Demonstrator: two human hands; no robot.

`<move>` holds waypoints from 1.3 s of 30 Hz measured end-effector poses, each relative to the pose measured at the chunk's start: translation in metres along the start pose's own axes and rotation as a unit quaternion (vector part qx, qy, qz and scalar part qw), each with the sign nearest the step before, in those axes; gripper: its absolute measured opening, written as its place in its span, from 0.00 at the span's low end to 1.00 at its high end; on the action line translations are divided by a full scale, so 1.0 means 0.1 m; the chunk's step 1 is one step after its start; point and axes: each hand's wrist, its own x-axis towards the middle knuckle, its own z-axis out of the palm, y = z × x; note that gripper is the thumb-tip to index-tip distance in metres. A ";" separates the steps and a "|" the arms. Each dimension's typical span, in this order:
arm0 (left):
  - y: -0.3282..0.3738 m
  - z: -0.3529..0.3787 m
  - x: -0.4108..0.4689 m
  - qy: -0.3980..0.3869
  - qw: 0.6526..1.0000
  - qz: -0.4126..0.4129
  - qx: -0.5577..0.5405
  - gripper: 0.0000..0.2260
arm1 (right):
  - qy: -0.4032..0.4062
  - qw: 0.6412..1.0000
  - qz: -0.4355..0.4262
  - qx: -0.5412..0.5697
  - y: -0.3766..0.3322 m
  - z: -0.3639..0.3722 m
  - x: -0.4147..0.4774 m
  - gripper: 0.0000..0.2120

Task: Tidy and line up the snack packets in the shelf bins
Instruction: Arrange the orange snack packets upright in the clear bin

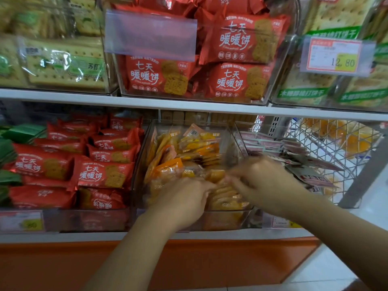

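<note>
Forearms: two bare arms reach in over the orange base panel [210, 259] of a shop shelf unit.
Left hand [184, 198]: fingers curled down, gripping the orange packets [197, 143] at the front of their clear bin [142, 156].
Right hand [264, 181]: at the same bin's right side, fingertips near the left hand; blurred, so the finger state cannot be told.
Lower shelf: red packets [100, 173] fill the bin to the left, green packets [10, 152] beyond them, and pink packets [283, 143] lie to the right.
Upper shelf [63, 96]: a white ledge carrying bins of cracker packs [63, 66] and more red packets, with a price tag [336, 54] reading 12.80.
Room: a wire basket [327, 139] of orange goods stands at the shelf's right end above a pale tiled floor [327, 267].
</note>
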 end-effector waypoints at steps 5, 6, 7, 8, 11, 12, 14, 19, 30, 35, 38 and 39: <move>-0.03 -0.07 -0.05 0.002 0.999 0.023 -0.041 0.16 | -0.099 0.993 -0.012 0.064 0.05 0.20 0.29 0.20; -0.04 -0.11 -0.08 0.006 0.998 0.020 -0.067 0.15 | -0.113 0.992 -0.020 0.053 0.05 0.23 0.29 0.18; -0.06 -0.17 -0.12 0.021 0.995 0.013 -0.094 0.15 | -0.114 0.992 -0.025 0.041 0.05 0.22 0.29 0.17; -0.10 -0.24 -0.17 0.049 0.992 -0.001 -0.113 0.14 | -0.115 0.993 -0.027 0.027 0.05 0.18 0.28 0.17; -0.34 -0.45 -0.31 0.192 0.975 -0.057 -0.093 0.13 | -0.138 0.989 -0.056 0.006 -0.02 0.11 0.26 0.19; -0.44 -0.49 -0.34 0.240 0.965 -0.082 -0.066 0.13 | -0.149 0.987 -0.052 0.010 -0.02 0.08 0.29 0.19; -0.62 -0.53 -0.37 0.273 0.951 -0.147 -0.006 0.11 | -0.149 0.988 -0.032 0.014 -0.04 0.02 0.41 0.17; -0.66 -0.46 -0.35 0.206 0.955 -0.211 0.036 0.09 | -0.035 0.997 -0.025 0.063 -0.28 0.21 0.93 0.10; -0.67 -0.43 -0.24 0.246 0.949 -0.194 0.037 0.07 | 0.073 0.939 0.097 0.322 -0.39 0.35 1.00 0.10; -0.55 -0.56 -0.33 0.376 0.903 -0.180 -0.101 0.04 | 0.163 0.805 0.182 0.541 -0.27 0.16 0.66 0.05; -0.47 -0.64 -0.47 0.405 0.878 -0.196 -0.162 0.04 | 0.185 0.743 0.188 0.615 -0.25 0.13 0.39 0.04; -0.45 -0.65 -0.50 0.404 0.873 -0.201 -0.184 0.05 | 0.190 0.745 0.185 0.613 -0.23 0.12 0.32 0.04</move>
